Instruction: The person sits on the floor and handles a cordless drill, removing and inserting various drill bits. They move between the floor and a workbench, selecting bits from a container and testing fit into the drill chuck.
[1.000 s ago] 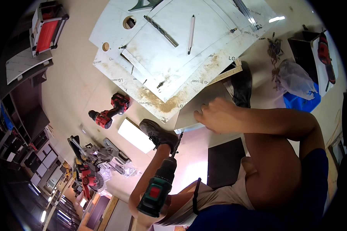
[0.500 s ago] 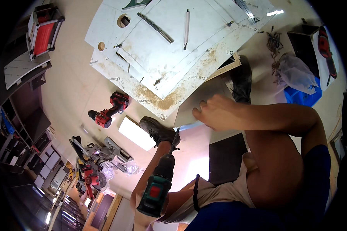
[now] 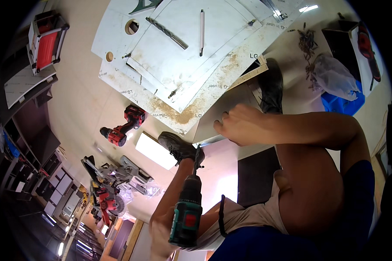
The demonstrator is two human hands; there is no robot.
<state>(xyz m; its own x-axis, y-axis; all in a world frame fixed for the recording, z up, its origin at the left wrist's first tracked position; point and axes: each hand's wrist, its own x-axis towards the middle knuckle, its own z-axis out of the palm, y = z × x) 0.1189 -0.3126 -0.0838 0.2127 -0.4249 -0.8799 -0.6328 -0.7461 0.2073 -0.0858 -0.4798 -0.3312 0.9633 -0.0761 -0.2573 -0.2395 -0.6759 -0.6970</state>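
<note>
Nearest you, at 6 o'clock, your left hand (image 3: 161, 237) is wrapped around the handle of a green drill (image 3: 186, 211), its bit pointing up toward your left shoe (image 3: 177, 147). The bit is not on any work; no hole is being driven at this moment.

Further out, at centre, your right hand (image 3: 241, 125) lies with fingers curled on the edge of a pale board (image 3: 224, 114); whether it clamps the board or merely steadies it, I cannot tell.

Beyond, at 12 o'clock, stacked white panels (image 3: 183, 56) lie on the floor with sawdust along their near edge and round holes already cut, so some cutting appears done. A long drill bit (image 3: 167, 33) and a pencil (image 3: 201, 32) rest on top.

A red drill (image 3: 122, 127) lies at 9 o'clock, a mitre saw (image 3: 111, 185) at 8. Screws (image 3: 307, 40) and a clear bag (image 3: 333, 80) sit at 2 o'clock. Your right shoe (image 3: 270, 87) stands beside the board.
</note>
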